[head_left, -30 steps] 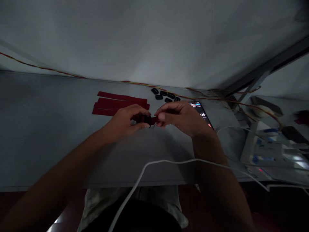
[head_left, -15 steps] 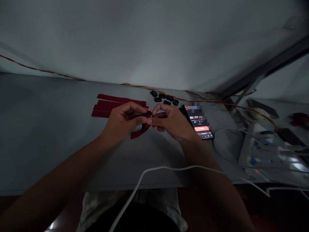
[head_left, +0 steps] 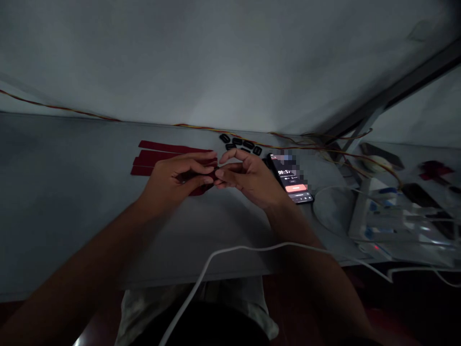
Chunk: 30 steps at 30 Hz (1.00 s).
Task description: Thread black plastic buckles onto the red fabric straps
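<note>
My left hand (head_left: 171, 179) pinches a red fabric strap (head_left: 198, 191) between thumb and fingers, just above the table. Facing it, my right hand (head_left: 250, 180) has its thumb and fingertips closed at the strap's right end, with its index finger arched above. A small dark piece shows where the fingertips meet, but the fingers hide most of it. Behind my left hand, several flat red strips (head_left: 149, 157) lie side by side. Beyond my right hand is a loose group of black slide buckles (head_left: 248, 144).
A phone (head_left: 291, 180) showing a timer lies right of my right hand. A white cable (head_left: 241, 248) crosses in front of my forearms. Twisted wires (head_left: 201, 128) run along the wall. White equipment (head_left: 389, 221) with blue parts stands at the right.
The strap's loose end, which hung out below my fingers, is now mostly hidden under my left hand. My right index finger has lifted and straightened somewhat. The whole view has shifted slightly.
</note>
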{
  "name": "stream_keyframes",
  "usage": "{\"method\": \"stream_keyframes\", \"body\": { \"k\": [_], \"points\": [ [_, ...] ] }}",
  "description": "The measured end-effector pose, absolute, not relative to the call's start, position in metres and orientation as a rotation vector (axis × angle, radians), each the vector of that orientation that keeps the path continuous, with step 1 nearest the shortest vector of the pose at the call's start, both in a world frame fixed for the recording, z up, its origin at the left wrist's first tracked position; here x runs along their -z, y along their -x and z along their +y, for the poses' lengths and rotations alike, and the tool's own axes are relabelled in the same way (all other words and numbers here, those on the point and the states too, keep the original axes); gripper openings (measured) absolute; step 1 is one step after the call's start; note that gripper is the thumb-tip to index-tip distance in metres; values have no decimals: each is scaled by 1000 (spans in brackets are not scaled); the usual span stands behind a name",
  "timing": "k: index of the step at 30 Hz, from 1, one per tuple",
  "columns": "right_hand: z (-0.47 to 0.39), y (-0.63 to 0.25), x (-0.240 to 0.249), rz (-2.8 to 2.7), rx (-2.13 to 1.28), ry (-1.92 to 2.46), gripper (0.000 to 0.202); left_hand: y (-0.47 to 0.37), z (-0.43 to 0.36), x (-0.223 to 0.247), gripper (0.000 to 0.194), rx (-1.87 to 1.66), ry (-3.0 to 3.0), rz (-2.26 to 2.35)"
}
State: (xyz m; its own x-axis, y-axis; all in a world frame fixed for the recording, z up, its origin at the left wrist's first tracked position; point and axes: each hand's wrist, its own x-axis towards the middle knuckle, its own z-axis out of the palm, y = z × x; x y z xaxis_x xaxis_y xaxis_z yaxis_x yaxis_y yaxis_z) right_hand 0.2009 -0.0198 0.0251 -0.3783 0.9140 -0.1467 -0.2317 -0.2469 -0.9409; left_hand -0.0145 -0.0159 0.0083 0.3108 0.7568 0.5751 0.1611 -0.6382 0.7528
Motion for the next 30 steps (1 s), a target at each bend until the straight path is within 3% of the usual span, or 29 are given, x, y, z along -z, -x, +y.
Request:
{"method": "stream_keyframes", "body": {
  "k": [11, 18, 27, 30],
  "points": [
    [-12, -206, -19, -1598, -1508, 1046, 23, 13, -16, -9, 11, -1277, -2161, 909],
    [-11, -210, -20, -1546, -1281, 1043, 31, 13, -14, -6, 7, -1140, -2044, 889],
    [-19, -187, -19, -1265, -1496, 779, 41, 7, -17, -1, 34, -1256, -1600, 935],
    [-19, -182, -16, -1117, -1543, 812, 41, 5, -18, 1, 34, -1260, -1645, 973]
  ]
}}
